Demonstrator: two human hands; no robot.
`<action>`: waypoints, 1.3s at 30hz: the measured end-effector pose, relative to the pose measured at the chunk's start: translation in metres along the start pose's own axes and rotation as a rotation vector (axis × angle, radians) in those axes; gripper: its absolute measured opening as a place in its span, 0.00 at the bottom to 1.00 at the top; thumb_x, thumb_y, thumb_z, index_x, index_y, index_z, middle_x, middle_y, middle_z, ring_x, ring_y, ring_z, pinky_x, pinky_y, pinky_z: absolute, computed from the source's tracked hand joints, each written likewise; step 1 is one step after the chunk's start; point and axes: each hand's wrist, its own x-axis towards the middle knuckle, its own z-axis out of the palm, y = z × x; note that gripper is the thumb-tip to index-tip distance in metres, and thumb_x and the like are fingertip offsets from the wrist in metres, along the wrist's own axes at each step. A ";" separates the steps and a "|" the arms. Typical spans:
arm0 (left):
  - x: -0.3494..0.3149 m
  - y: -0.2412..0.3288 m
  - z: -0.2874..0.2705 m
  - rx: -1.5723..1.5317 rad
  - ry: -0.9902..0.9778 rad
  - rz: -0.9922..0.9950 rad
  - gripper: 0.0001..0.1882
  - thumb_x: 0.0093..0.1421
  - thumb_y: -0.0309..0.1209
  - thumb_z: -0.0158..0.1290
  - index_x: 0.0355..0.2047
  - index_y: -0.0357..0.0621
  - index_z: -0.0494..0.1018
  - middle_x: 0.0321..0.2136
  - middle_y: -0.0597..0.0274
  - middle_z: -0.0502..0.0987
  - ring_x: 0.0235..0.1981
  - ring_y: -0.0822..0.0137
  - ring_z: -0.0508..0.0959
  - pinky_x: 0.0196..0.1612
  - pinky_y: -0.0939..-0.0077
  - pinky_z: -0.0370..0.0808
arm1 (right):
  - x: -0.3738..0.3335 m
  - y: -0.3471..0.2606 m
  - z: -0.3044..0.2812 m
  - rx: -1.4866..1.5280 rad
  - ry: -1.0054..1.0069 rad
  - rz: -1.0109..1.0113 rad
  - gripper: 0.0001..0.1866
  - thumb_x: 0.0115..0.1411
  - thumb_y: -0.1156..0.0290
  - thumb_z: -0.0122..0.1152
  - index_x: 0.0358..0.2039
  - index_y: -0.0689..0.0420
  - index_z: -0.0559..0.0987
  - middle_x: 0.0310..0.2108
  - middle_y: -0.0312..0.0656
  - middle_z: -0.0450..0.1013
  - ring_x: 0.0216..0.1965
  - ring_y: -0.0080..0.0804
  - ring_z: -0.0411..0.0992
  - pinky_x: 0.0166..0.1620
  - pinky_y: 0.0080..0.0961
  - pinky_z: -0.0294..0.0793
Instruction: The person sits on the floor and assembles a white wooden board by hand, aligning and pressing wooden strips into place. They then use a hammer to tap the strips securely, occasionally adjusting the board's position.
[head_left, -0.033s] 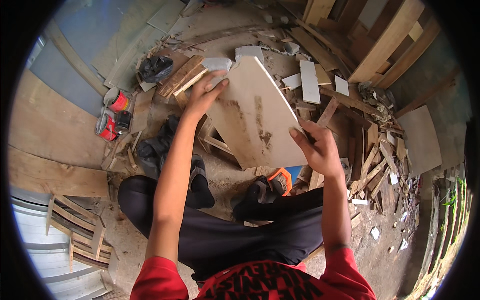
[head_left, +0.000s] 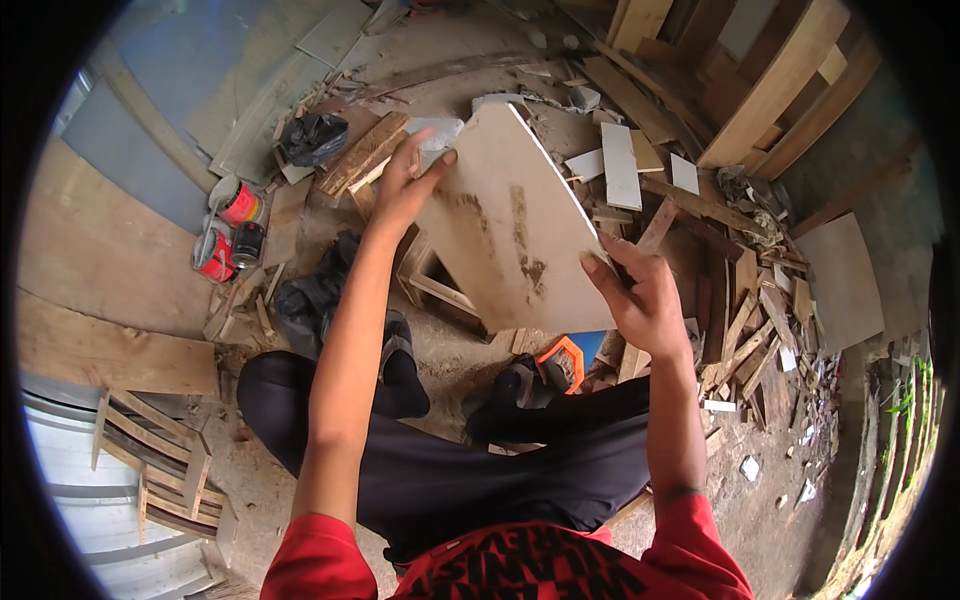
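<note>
I hold up a pale, flat board (head_left: 490,220) with dark brown stains and a bright white edge. My left hand (head_left: 405,185) is at its upper left edge, thumb over the near face and fingers somewhat spread. On the opposite edge, my right hand (head_left: 635,300) is closed, its thumb pressed along the face and its other fingers partly hidden. Partly covered by the board, a wooden frame (head_left: 440,290) stands on the floor. Near my feet lies an orange, loop-shaped handle (head_left: 565,362) beside a blue surface.
Paint cans (head_left: 238,202) stand at the left near black plastic (head_left: 305,305). Scrap wood (head_left: 750,330) is heaped on the right, with white offcuts (head_left: 620,165) farther back. Long planks (head_left: 775,85) lean at the far right. A slatted wooden piece (head_left: 165,455) sits at the lower left.
The board has tilted slightly, its top edge shifting up and its lower edge lifting a little. The fingers of my left hand have spread slightly and moved up; my right hand has barely moved.
</note>
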 end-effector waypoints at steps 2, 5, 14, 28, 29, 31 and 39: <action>0.004 0.020 0.003 -0.095 0.194 -0.029 0.39 0.65 0.51 0.54 0.65 0.34 0.60 0.62 0.47 0.66 0.63 0.60 0.65 0.64 0.69 0.61 | 0.003 -0.018 0.002 -0.123 0.060 -0.105 0.15 0.62 0.74 0.62 0.46 0.71 0.78 0.25 0.59 0.72 0.22 0.34 0.75 0.28 0.30 0.70; 0.004 0.053 -0.001 -0.328 0.246 -0.369 0.49 0.65 0.63 0.45 0.70 0.33 0.50 0.69 0.45 0.54 0.69 0.54 0.57 0.69 0.59 0.53 | 0.000 -0.024 0.005 -0.163 0.071 -0.234 0.15 0.61 0.77 0.63 0.47 0.71 0.78 0.28 0.61 0.75 0.24 0.45 0.77 0.30 0.31 0.73; 0.003 0.058 -0.034 -0.667 0.487 -0.327 0.42 0.67 0.56 0.44 0.67 0.32 0.54 0.65 0.41 0.61 0.71 0.53 0.52 0.71 0.43 0.38 | -0.011 -0.046 0.014 -0.263 0.224 -0.352 0.23 0.60 0.83 0.60 0.58 0.62 0.74 0.49 0.52 0.77 0.46 0.48 0.80 0.44 0.34 0.81; -0.077 -0.152 -0.067 0.244 0.417 -0.539 0.23 0.66 0.45 0.53 0.42 0.32 0.79 0.39 0.53 0.83 0.44 0.64 0.80 0.49 0.70 0.72 | -0.006 0.160 0.167 -0.415 -0.165 -0.484 0.21 0.61 0.67 0.63 0.53 0.64 0.76 0.56 0.51 0.72 0.62 0.49 0.67 0.67 0.44 0.61; -0.082 -0.153 -0.068 0.198 0.359 -0.505 0.23 0.67 0.45 0.52 0.45 0.32 0.79 0.41 0.53 0.83 0.46 0.64 0.80 0.52 0.71 0.71 | -0.007 0.161 0.167 -0.334 -0.066 -0.410 0.21 0.62 0.67 0.63 0.52 0.64 0.76 0.55 0.53 0.72 0.61 0.50 0.68 0.66 0.44 0.62; -0.090 -0.144 -0.058 0.177 0.282 -0.455 0.23 0.68 0.44 0.51 0.47 0.32 0.79 0.44 0.54 0.82 0.48 0.64 0.79 0.54 0.72 0.70 | -0.007 0.163 0.163 -0.183 0.140 -0.244 0.19 0.62 0.68 0.63 0.51 0.65 0.76 0.53 0.56 0.72 0.58 0.53 0.69 0.63 0.44 0.65; -0.087 -0.151 -0.045 0.003 0.364 -0.316 0.18 0.67 0.40 0.53 0.40 0.34 0.81 0.34 0.57 0.84 0.38 0.70 0.80 0.44 0.76 0.73 | -0.021 0.217 0.161 0.108 0.238 0.454 0.16 0.63 0.68 0.64 0.41 0.71 0.78 0.32 0.50 0.77 0.34 0.31 0.74 0.41 0.29 0.73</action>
